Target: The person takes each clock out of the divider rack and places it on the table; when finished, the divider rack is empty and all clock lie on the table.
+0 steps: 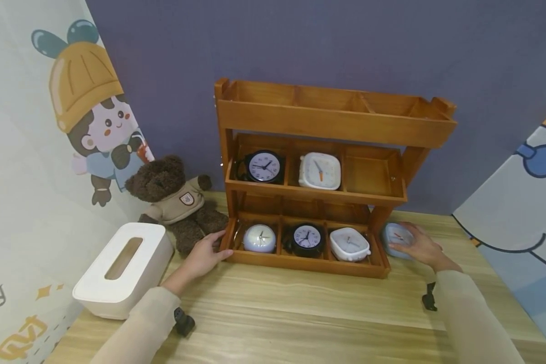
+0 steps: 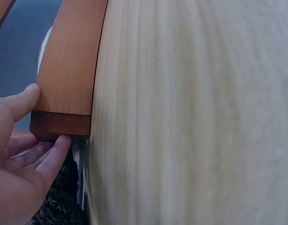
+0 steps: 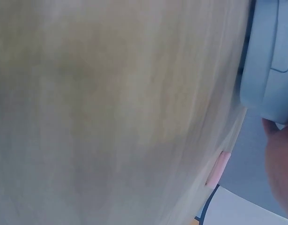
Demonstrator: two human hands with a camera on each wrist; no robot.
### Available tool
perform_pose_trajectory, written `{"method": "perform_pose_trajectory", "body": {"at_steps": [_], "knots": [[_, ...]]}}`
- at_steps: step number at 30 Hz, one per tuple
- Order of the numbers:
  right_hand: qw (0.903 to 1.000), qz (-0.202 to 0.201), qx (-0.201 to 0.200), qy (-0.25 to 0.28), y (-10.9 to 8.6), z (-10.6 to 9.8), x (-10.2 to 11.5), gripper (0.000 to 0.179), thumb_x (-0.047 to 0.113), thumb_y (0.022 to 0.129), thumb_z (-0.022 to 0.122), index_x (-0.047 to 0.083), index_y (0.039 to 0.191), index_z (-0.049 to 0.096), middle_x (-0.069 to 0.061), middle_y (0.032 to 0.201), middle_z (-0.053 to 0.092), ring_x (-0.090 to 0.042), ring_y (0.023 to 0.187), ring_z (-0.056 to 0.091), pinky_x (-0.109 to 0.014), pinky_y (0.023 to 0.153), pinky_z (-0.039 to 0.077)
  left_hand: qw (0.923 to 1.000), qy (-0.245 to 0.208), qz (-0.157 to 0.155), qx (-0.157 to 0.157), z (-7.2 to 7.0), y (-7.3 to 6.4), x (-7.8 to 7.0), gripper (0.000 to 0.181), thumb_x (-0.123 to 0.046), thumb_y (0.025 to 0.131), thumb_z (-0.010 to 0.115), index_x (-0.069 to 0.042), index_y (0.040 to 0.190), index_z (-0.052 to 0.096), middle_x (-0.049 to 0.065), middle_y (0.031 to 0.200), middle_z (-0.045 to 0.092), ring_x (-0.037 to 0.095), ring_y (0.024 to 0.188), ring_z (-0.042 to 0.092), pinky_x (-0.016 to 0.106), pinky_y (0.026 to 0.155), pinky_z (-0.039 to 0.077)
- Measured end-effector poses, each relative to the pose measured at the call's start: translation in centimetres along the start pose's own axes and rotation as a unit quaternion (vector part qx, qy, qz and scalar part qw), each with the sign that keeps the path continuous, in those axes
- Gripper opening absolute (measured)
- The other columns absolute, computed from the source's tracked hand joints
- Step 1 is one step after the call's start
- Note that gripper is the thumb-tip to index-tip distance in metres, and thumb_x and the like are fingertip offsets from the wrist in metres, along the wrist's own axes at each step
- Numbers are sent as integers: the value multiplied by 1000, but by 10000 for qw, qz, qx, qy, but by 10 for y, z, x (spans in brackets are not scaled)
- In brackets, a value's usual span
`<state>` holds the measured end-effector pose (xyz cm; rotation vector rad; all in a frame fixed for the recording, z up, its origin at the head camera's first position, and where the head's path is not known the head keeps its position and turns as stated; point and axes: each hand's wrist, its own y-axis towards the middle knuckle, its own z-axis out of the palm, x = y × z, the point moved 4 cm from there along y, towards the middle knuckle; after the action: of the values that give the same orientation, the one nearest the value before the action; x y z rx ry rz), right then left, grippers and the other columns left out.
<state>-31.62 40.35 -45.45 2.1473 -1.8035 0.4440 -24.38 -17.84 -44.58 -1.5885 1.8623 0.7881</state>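
Note:
A brown wooden three-tier rack stands against the back wall. At its lower left front corner my left hand grips the wood; in the left wrist view the thumb is on one face of the rail and the fingers touch its end. To the right of the rack, my right hand holds a light blue alarm clock at table level. The right wrist view shows that clock's side and part of the hand; most fingers are hidden there.
In the bottom tier sit a pale round clock, a black clock and a white clock. The middle tier holds a black clock and a white clock. Leftward are a teddy bear and a white tissue box.

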Motion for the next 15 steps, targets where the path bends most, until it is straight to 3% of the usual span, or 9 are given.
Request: {"method": "perform_pose_trajectory", "body": {"at_steps": [3, 8, 11, 15], "knots": [[9997, -165, -98, 126, 0, -2, 1, 90, 46, 85, 73, -6, 145, 31, -38, 144, 25, -60, 126, 28, -78, 87, 28, 10000, 17, 45, -5, 0, 0, 1, 64, -18, 91, 72, 8, 141, 43, 30, 135, 49, 41, 113, 57, 48, 90, 48], [9937, -422, -281, 997, -9, -15, 10, 88, 30, 89, 73, -11, 148, 23, -40, 147, 19, -62, 128, 21, -73, 96, 23, 10000, 58, 54, -5, -1, 0, 1, 65, -19, 90, 73, 8, 141, 44, 30, 132, 51, 40, 111, 58, 48, 90, 48], [9896, -337, -293, 1365, -22, -28, 17, 90, 27, 92, 70, -5, 153, 13, -40, 149, 13, -65, 127, 19, -75, 92, 24, 10000, 68, 34, -9, -1, 2, 2, 65, -20, 89, 74, 8, 141, 45, 29, 131, 53, 39, 110, 59, 48, 90, 48], [9840, -451, -563, 1629, -38, -47, 34, 86, 21, 93, 69, 2, 156, 12, -37, 151, 16, -65, 125, 22, -75, 86, 29, 10000, 57, 23, 35, -2, 4, 3, 66, -21, 89, 75, 7, 140, 45, 29, 130, 54, 39, 111, 59, 48, 89, 48]]}}
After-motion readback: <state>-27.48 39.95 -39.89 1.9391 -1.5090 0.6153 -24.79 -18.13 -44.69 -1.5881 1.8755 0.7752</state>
